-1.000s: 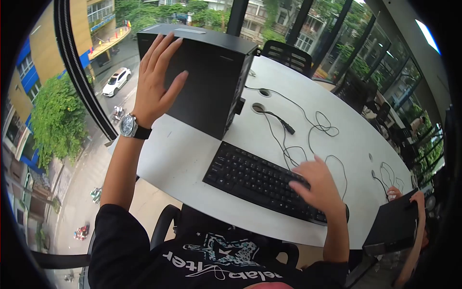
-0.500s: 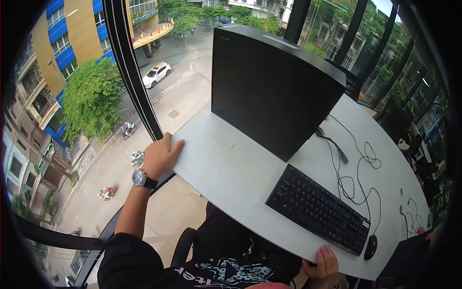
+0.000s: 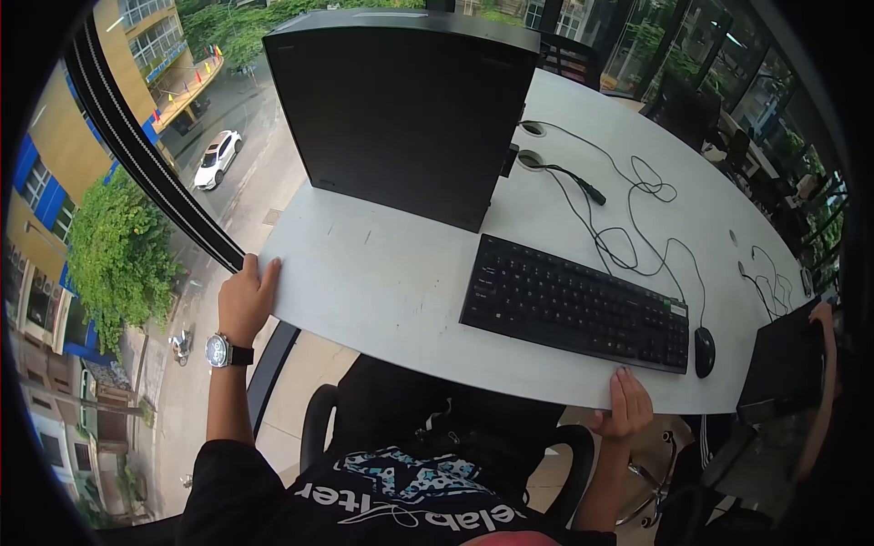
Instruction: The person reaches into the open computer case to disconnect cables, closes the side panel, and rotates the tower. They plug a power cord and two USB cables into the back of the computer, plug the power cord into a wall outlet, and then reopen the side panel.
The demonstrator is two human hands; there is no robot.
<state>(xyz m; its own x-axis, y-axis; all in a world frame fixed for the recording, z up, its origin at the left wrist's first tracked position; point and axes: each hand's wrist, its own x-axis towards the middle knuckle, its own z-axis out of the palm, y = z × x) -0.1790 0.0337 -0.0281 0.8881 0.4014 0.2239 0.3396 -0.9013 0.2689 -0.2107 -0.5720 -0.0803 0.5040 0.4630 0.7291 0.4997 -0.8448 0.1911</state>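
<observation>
My left hand (image 3: 248, 296), with a watch (image 3: 218, 349) on the wrist, grips the left edge of the white table (image 3: 364, 300). My right hand (image 3: 626, 405) holds the front edge, its fingertips on top just below the black keyboard (image 3: 583, 309). A black mouse (image 3: 704, 353) lies at the keyboard's right end. Behind them a large black computer case (image 3: 401, 127) stands upright, apart from both hands.
Thin cables (image 3: 628, 246) and a black plug (image 3: 594, 194) lie right of the case, near cable holes (image 3: 530, 159). Another person's arm (image 3: 824, 364) is beside a black case (image 3: 774, 364) at the far right. A chair armrest (image 3: 319, 423) is below; a window frame (image 3: 150, 155) borders the left.
The view has turned, so the table and case appear more level and farther left. Both hands stay on the table edge. More of the other person's arm shows at right.
</observation>
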